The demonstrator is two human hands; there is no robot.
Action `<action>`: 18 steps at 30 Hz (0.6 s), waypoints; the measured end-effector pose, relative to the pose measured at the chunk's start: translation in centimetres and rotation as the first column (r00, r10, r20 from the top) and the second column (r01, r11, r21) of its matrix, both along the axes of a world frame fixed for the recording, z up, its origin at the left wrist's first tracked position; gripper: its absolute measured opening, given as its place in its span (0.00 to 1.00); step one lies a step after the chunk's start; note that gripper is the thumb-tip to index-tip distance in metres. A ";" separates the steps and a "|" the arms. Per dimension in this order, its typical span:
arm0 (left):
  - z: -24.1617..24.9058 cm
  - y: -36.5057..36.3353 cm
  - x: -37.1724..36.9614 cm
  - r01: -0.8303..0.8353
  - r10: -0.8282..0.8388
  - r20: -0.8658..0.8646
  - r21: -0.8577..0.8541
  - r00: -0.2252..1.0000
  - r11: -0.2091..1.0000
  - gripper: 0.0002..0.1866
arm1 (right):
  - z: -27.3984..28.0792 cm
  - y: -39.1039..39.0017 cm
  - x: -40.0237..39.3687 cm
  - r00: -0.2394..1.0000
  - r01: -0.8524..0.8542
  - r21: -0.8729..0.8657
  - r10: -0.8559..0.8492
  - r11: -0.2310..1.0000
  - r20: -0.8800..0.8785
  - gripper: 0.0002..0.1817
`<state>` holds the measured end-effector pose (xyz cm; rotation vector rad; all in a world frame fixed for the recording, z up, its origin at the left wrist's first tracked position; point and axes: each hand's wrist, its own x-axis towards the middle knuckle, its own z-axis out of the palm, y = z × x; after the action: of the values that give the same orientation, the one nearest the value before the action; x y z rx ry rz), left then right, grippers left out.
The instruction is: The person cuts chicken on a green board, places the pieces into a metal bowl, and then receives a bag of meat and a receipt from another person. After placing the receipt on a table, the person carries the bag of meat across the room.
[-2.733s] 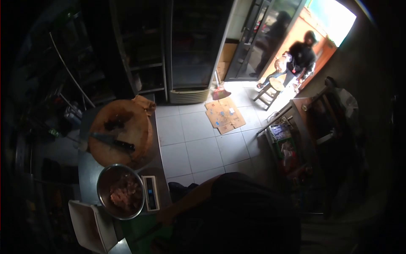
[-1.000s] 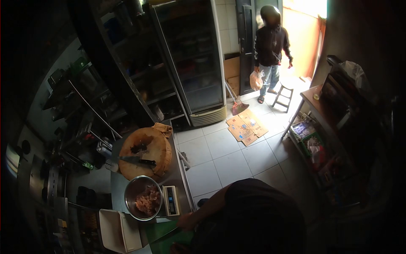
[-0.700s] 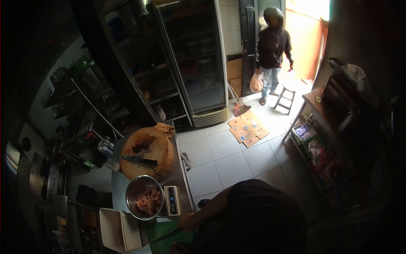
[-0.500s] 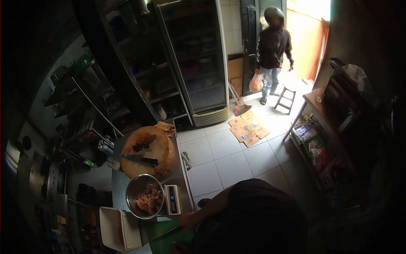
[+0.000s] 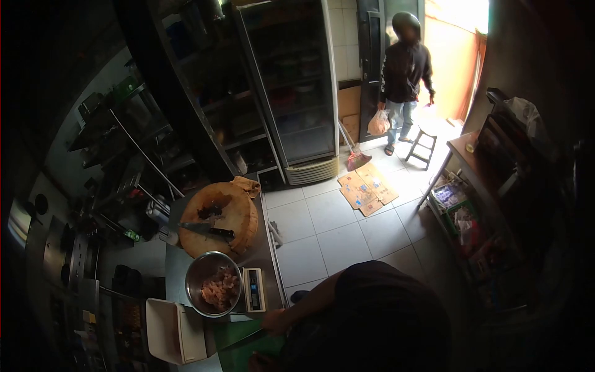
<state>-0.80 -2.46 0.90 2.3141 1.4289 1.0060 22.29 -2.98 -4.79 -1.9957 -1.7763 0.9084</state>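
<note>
At the bottom, my right hand [image 5: 274, 322] is closed around the handle end of a knife [image 5: 243, 340], its blade reaching left over a green cutting board [image 5: 230, 332]. Lower down on the board is my left hand [image 5: 261, 360], dark and partly cut off, so its fingers and anything in them are unclear. A steel bowl [image 5: 194, 287] of pale raw meat [image 5: 220, 290] stands above the board, beside a white scale [image 5: 261, 291]. The lower left holds an empty-looking white container [image 5: 162, 328].
A round chopping block [image 5: 244, 224] bears a second knife [image 5: 214, 232] and dark scraps. By the bright doorway, a helmeted person [image 5: 406, 74] holds a plastic bag [image 5: 379, 123] near a stool [image 5: 422, 147]. Cardboard [image 5: 368, 189] lies on the floor below a broom [image 5: 357, 161].
The view has shifted slightly, so the room sits a little farther right. More of my left hand shows on the board. The knife in my right hand has shifted slightly.
</note>
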 end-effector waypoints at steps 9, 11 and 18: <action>-0.4 0.1 -0.1 0.007 -0.006 -0.008 0.046 1.000 0.999 0.14 | 2.6 -0.7 0.2 1.000 0.011 -0.008 -0.011 1.000 -0.009 0.24; -0.6 0.2 -0.1 0.029 -0.030 0.014 0.080 0.999 0.996 0.14 | 2.8 -0.8 0.2 1.000 0.008 -0.033 -0.008 0.999 -0.016 0.24; -0.4 -0.1 0.1 0.083 -0.109 0.106 0.225 0.988 0.971 0.16 | 0.5 0.0 0.3 1.000 -0.023 -0.018 0.023 1.000 -0.013 0.24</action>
<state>-0.68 -2.52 0.55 2.4012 1.2019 1.3070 22.58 -3.03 -4.25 -1.9795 -1.7941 0.9452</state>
